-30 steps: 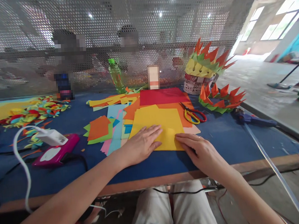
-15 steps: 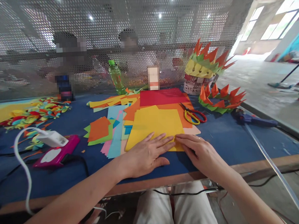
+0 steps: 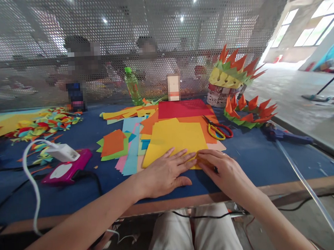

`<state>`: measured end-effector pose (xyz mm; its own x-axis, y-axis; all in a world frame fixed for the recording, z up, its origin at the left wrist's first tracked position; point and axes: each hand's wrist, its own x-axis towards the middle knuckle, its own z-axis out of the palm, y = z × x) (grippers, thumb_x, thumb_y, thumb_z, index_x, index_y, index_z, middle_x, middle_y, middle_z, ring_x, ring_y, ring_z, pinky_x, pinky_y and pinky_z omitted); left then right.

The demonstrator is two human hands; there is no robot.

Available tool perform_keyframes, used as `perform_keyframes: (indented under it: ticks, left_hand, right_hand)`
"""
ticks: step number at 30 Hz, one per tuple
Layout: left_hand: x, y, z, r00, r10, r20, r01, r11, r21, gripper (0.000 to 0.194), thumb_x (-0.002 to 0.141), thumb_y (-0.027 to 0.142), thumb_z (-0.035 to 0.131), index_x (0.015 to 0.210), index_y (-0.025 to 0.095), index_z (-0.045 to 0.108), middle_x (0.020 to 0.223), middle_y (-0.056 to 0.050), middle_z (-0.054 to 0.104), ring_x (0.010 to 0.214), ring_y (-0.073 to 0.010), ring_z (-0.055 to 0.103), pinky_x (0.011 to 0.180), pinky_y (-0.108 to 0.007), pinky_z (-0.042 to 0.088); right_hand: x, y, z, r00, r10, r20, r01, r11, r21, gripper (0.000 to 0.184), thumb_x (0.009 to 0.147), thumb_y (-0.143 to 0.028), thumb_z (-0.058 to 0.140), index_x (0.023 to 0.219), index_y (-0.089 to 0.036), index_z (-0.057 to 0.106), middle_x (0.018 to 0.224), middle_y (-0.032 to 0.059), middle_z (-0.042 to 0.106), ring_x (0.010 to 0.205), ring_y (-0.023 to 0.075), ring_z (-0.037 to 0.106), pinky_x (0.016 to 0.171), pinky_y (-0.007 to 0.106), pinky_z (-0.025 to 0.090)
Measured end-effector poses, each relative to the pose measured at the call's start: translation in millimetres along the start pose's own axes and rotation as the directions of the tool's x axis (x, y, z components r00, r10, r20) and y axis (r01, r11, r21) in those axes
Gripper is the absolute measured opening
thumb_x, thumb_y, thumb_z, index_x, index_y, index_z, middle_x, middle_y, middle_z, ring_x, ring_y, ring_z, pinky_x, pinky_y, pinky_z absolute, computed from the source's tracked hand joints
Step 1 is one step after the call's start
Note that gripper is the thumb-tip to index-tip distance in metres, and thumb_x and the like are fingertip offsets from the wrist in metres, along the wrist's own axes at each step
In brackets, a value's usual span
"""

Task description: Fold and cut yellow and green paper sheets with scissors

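Observation:
A yellow paper sheet (image 3: 175, 139) lies on a pile of coloured sheets on the blue table (image 3: 255, 154). My left hand (image 3: 165, 173) rests flat on the sheet's near edge, fingers stretched out and pointing right. My right hand (image 3: 224, 170) lies palm down at the sheet's near right corner, its fingertips meeting those of the left hand. Whether the right fingers pinch the paper's edge is hidden.
Scissors (image 3: 219, 128) with red and yellow handles lie right of the pile. Behind them are orange and green paper crowns (image 3: 250, 111), a green bottle (image 3: 133, 85), a blue glue gun (image 3: 285, 133), a pink device (image 3: 67, 169) with a white charger, paper scraps (image 3: 41, 126) and a mesh screen with people behind it.
My left hand slid toward me from the middle of the yellow sheet to its near edge. The sheet's near part now looks shorter. My right hand stayed at the corner.

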<state>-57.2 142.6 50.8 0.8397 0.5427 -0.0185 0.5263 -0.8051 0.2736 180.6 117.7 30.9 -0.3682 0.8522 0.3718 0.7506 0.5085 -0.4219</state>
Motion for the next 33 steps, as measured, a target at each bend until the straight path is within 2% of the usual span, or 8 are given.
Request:
perform_keyframes:
  ticks: [9,18,22,29,33]
  left_hand:
    - [1,1,-0.8,1.000,0.003,-0.010,-0.003,1.000,0.015,0.065,0.101,0.060,0.033,0.159,0.029,0.026,0.166,-0.004,0.025,0.154,-0.0267,0.019,0.124,-0.053,0.011]
    - [-4,11,0.5,1.000,-0.023,0.009,0.022,0.997,0.077,0.073,0.100,0.063,0.030,0.156,0.016,0.032,0.166,-0.007,0.023,0.154,-0.0290,0.020,0.125,-0.053,0.013]
    - [-10,15,4.2,0.999,-0.037,0.008,0.037,0.999,0.034,0.080,0.097,0.068,0.033,0.158,0.016,0.026,0.166,-0.007,0.020,0.154,-0.0303,0.017,0.124,-0.057,0.009]
    - [-16,18,-0.7,0.992,-0.080,0.095,0.085,0.995,-0.044,0.087,0.094,0.072,0.034,0.161,0.022,0.009,0.168,-0.006,0.006,0.156,-0.0304,0.006,0.124,-0.059,0.002]
    - [-25,19,-4.2,0.985,-0.126,0.117,0.133,0.990,-0.048,0.085,0.094,0.073,0.031,0.162,0.026,0.010,0.168,-0.006,0.005,0.156,-0.0310,0.002,0.124,-0.058,0.001]
  right_hand:
    - [-2,-2,6,0.998,0.043,-0.051,-0.041,0.998,0.046,0.017,0.094,-0.019,0.061,0.109,-0.020,0.070,0.121,0.0103,0.073,0.110,0.0272,0.069,0.094,0.045,0.056]
    - [-3,0,9,0.997,0.049,-0.058,-0.046,0.998,0.044,0.017,0.094,-0.019,0.063,0.109,-0.020,0.070,0.121,0.0084,0.072,0.107,0.0253,0.069,0.092,0.043,0.055]
    - [-4,3,10,0.998,0.048,-0.050,-0.046,0.998,0.036,0.017,0.094,-0.019,0.062,0.110,-0.020,0.069,0.121,0.0089,0.071,0.108,0.0264,0.069,0.093,0.044,0.055]
    - [-5,7,13,0.998,0.036,-0.051,-0.034,0.998,0.047,0.016,0.094,-0.019,0.061,0.108,-0.021,0.068,0.121,0.0075,0.071,0.108,0.0250,0.068,0.092,0.042,0.054]
    - [-5,8,13,0.998,0.035,-0.049,-0.033,0.998,0.050,0.018,0.094,-0.018,0.060,0.111,-0.021,0.067,0.121,0.0082,0.071,0.108,0.0252,0.068,0.092,0.042,0.054]
